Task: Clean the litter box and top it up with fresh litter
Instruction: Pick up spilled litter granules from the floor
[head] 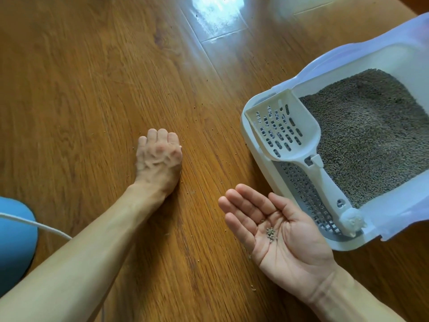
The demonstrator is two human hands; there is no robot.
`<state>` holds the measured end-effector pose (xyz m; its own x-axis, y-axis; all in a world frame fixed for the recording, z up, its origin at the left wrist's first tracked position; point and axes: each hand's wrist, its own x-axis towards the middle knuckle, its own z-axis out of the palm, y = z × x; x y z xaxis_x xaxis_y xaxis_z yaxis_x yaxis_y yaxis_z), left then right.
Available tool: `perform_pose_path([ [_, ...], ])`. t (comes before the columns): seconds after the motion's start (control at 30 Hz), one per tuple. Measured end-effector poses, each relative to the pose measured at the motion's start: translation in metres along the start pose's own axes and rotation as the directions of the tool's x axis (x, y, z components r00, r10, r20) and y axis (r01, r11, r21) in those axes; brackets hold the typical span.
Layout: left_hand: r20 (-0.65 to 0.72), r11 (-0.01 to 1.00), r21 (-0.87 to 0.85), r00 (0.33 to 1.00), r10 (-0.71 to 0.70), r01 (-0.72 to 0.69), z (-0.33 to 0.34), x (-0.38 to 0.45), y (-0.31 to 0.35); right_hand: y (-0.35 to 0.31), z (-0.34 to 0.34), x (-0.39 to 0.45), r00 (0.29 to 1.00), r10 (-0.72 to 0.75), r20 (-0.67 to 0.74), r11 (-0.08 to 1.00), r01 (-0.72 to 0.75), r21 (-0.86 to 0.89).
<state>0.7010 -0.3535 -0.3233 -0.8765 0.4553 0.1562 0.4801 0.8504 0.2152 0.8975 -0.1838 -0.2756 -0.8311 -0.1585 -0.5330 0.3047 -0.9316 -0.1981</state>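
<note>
1. The left hand point(158, 154) presses curled fingers down on the wooden floor point(81, 89), maybe pinching stray bits; I cannot tell.
2. The right hand point(276, 231) lies flat and wide, cupping litter pellets point(270, 233).
3. Keep it level, then tip them into the litter box point(255, 168) beside the scoop point(285, 131).

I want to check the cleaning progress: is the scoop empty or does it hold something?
Empty. The scoop lies across the litter box corner, its slotted bowl showing nothing inside.
</note>
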Motion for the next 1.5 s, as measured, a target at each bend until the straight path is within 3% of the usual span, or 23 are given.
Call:
perform_pose_path([
  [0.1, 0.099, 0.997, 0.075, 0.995, -0.031, 0.024, -0.007, -0.005, 0.002, -0.003, 0.005, -0.004, 0.999, -0.021, -0.032, 1.000, 0.021, -0.011],
  [0.2, -0.024, 0.982, -0.189, 1.000, -0.010, 0.005, -0.042, -0.019, 0.027, -0.007, 0.015, -0.010, 0.993, -0.078, -0.087, 0.997, 0.079, 0.012],
  [0.27, -0.122, 0.940, -0.324, 0.990, 0.066, -0.102, -0.082, -0.039, 0.055, -0.005, 0.022, -0.011, 0.991, -0.104, -0.083, 0.993, 0.108, 0.042],
  [0.33, -0.153, 0.891, -0.361, 0.960, 0.233, -0.274, -0.112, -0.061, 0.081, 0.000, 0.029, -0.013, 0.991, -0.095, -0.095, 0.992, 0.102, 0.071],
  [0.5, -0.181, 0.816, -0.157, 0.828, 0.530, -0.557, -0.137, -0.092, 0.125, 0.008, 0.048, -0.031, 0.996, 0.014, -0.092, 0.991, -0.001, 0.134],
  [0.73, -0.174, 0.776, 0.006, 0.763, 0.622, -0.631, -0.165, -0.110, 0.131, 0.012, 0.058, -0.057, 0.997, 0.069, -0.042, 0.995, -0.065, 0.074],
  [0.8, -0.224, 0.810, -0.091, 0.805, 0.550, -0.579, -0.179, -0.114, 0.125, 0.016, 0.061, -0.064, 0.999, 0.006, -0.048, 0.999, -0.004, 0.041],
  [0.9, -0.341, 0.867, -0.299, 0.893, 0.293, -0.399, -0.194, -0.120, 0.103, 0.019, 0.064, -0.070, 0.999, -0.038, 0.002, 0.998, 0.038, 0.053],
  [1.03, -0.299, 0.859, -0.499, 0.953, -0.044, -0.117, -0.186, -0.134, 0.072, 0.016, 0.066, -0.072, 0.998, -0.058, -0.010, 0.998, 0.058, 0.022],
  [1.2, -0.199, 0.888, -0.448, 0.958, -0.208, 0.100, -0.150, -0.169, 0.041, 0.014, 0.065, -0.070, 0.997, -0.082, -0.014, 0.996, 0.082, 0.024],
  [1.33, -0.039, 0.849, -0.422, 0.930, -0.366, 0.317, -0.115, -0.203, 0.017, 0.017, 0.065, -0.067, 0.997, -0.081, -0.016, 0.997, 0.081, 0.017],
  [1.5, 0.074, 0.892, -0.339, 0.954, -0.291, 0.298, -0.078, -0.216, 0.012, 0.021, 0.064, -0.059, 0.996, -0.067, -0.051, 0.998, 0.067, -0.005],
])
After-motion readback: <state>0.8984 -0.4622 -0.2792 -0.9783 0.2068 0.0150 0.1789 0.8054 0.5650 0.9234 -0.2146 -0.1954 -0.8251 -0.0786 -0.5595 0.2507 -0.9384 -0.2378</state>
